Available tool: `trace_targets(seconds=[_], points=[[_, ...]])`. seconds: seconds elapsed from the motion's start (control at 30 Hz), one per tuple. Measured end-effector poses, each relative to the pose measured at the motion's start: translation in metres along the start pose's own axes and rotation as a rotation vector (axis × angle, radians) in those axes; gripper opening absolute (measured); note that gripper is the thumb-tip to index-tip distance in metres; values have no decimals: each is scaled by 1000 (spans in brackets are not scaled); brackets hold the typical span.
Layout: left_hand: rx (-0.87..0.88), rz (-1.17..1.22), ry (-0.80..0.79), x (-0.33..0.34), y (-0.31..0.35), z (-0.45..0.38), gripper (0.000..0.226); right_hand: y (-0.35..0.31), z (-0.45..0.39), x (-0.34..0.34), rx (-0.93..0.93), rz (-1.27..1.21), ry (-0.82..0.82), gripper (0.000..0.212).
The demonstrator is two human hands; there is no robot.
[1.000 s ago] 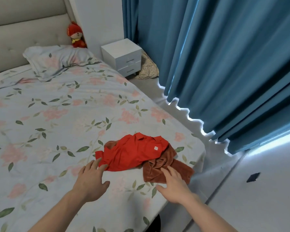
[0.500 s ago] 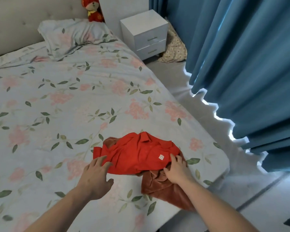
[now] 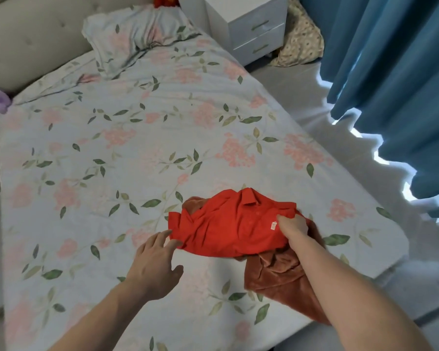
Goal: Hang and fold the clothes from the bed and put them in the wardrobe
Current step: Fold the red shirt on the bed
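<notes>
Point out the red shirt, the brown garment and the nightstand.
red shirt (image 3: 226,229): head view, front panel.
brown garment (image 3: 279,277): head view, bunched part under the shirt.
nightstand (image 3: 251,34): head view, upper drawer front.

R hand (image 3: 293,225) was flat on the brown garment (image 3: 281,277) 1 s ago; it moved up and now grips the red shirt (image 3: 226,224) by its right edge, lower centre of frame. L hand (image 3: 155,264) crept fwd, fingertips now at the shirt's left edge. Red shirt looks slightly bunched under the grip.
</notes>
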State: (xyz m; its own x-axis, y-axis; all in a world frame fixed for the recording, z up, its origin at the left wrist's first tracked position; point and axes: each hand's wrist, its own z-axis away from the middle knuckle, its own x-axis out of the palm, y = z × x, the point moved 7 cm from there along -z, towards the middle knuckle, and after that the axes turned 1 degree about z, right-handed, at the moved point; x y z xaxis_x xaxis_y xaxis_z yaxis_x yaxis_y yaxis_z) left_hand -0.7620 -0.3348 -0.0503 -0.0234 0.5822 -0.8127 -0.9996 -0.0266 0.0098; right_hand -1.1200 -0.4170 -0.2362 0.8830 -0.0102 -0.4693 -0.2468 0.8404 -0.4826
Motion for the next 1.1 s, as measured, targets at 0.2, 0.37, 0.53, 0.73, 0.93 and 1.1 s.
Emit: trace_targets(seconds=[0.2,0.37,0.53,0.73,0.93,1.1], points=[[-8,169,41,-18,5,31,63,-64,109,-13,-591,-51,32,13],[13,287,84,-34,-8,80,62,-91,241,-15,-757,-156,-203,26],[53,373,149,-55,-59,139,58,-111,384,-5,-918,-108,-423,14],[274,610,133,-65,-135,214,64,-112,535,11,-956,-103,-543,10],[396,809,57,-53,-212,282,89,-82,647,65,-1002,-38,-408,16],[498,810,-138,-27,-222,326,105,-58,697,89,-1032,-36,-368,20]])
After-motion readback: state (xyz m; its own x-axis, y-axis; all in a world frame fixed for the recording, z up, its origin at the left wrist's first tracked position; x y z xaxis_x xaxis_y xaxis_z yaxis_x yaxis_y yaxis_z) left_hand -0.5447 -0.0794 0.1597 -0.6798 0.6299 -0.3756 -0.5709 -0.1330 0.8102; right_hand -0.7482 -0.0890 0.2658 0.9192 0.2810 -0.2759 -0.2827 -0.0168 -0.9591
